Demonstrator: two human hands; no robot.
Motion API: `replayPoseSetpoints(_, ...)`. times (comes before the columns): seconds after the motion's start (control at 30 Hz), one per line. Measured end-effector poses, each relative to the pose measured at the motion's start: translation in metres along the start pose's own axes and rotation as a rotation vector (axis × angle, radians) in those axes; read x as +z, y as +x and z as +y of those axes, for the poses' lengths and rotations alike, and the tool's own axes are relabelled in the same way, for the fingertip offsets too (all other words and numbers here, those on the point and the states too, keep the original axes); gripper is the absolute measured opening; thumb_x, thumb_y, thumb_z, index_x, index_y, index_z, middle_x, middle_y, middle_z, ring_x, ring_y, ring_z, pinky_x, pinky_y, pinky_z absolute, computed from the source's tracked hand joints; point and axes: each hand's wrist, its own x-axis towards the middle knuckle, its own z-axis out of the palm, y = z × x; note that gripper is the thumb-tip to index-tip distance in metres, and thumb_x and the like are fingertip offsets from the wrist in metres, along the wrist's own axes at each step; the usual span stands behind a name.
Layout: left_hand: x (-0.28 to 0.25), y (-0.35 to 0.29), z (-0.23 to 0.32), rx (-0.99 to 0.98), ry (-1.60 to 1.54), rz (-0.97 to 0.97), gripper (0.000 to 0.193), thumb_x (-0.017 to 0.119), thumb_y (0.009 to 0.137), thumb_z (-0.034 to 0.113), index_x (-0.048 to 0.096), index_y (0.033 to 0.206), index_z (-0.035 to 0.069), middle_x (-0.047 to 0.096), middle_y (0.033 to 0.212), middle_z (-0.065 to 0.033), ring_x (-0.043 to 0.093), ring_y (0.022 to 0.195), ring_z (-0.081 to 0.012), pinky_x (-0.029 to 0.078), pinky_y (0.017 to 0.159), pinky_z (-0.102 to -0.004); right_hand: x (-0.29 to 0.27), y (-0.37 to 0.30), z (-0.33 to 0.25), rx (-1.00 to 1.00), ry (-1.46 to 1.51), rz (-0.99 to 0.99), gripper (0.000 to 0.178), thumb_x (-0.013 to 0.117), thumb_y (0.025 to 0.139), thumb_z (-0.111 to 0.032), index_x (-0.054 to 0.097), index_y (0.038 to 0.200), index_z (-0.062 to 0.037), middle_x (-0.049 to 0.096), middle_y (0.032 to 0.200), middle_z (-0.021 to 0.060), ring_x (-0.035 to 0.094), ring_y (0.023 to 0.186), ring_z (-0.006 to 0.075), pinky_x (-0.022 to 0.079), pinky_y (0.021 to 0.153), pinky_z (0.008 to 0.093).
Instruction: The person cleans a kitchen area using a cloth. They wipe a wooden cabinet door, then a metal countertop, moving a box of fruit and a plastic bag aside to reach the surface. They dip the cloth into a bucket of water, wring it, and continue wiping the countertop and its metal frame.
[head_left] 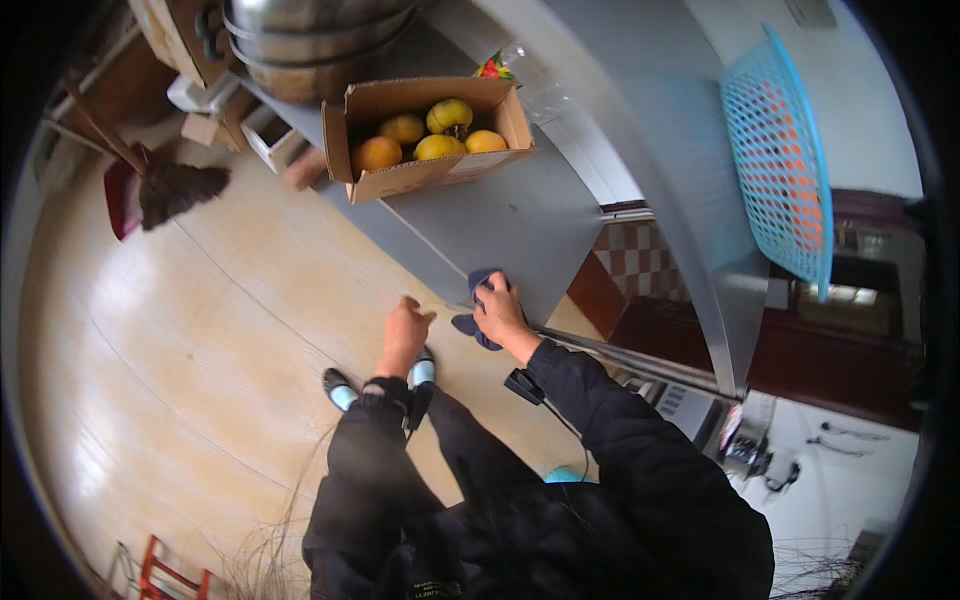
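My right hand (500, 314) is closed around a dark navy cloth (484, 277) at the edge of a grey shelf surface (490, 225). Part of the cloth hangs down below my fingers. To the left, my left hand (404, 334) hovers over the floor, apart from the cloth. Its fingers are loosely bent, thumb and forefinger apart, and I see nothing in them. Farther back on the same surface stands an open cardboard box (430, 178) with several yellow and orange round fruits (440, 148).
Stacked metal pots (310, 50) stand behind the box. A blue plastic basket (775, 160) is on the right, beside a raised grey panel (640, 100). A broom (180, 190) and red dustpan (122, 195) rest at far left. A red stool-like frame (170, 570) is at lower left.
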Motion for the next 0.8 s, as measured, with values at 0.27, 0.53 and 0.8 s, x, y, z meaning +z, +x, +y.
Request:
replayPoseSetpoints(0.27, -0.083, -0.119, 0.009, -0.145, -0.516, -0.587, 0.1, 0.08, 0.08, 0.041, 0.021, 0.153, 0.007, 0.049, 0.136, -0.0184, 0.063, 0.1, -0.0241, 0.053, 0.083, -0.0389, -0.025, -0.091, -0.086, 0.344, 1.514, -0.477, 0.038, 0.059, 0.093, -0.019, 0.06, 0.126, -0.001, 0.066, 0.107, 0.0053, 0.063, 0.094, 0.0147, 0.052, 0.083, 0.0306)
replayPoseSetpoints(0.53, -0.105, -0.167, 0.069, -0.31, -0.838, -0.676, 0.077, 0.079, 0.071, 0.0, 0.041, 0.138, 0.004, 0.058, 0.122, -0.0142, 0.057, 0.113, -0.026, 0.048, 0.096, -0.0384, -0.079, -0.164, -0.11, 0.135, 1.539, -0.425, 0.042, 0.056, 0.099, -0.034, 0.055, 0.132, -0.0068, 0.058, 0.115, 0.0005, 0.053, 0.107, 0.011, 0.045, 0.092, 0.0288)
replayPoseSetpoints(0.8, -0.116, -0.176, 0.11, -0.319, -0.572, -0.65, 0.065, 0.071, 0.073, -0.005, 0.047, 0.133, 0.003, 0.063, 0.115, -0.0128, 0.062, 0.105, -0.0242, 0.052, 0.088, -0.0369, -0.084, -0.201, -0.067, 0.388, 1.408, -0.342, 0.025, 0.067, 0.093, -0.032, 0.064, 0.08, -0.0108, 0.049, 0.072, -0.0075, 0.048, 0.073, 0.0058, 0.046, 0.066, 0.0249)
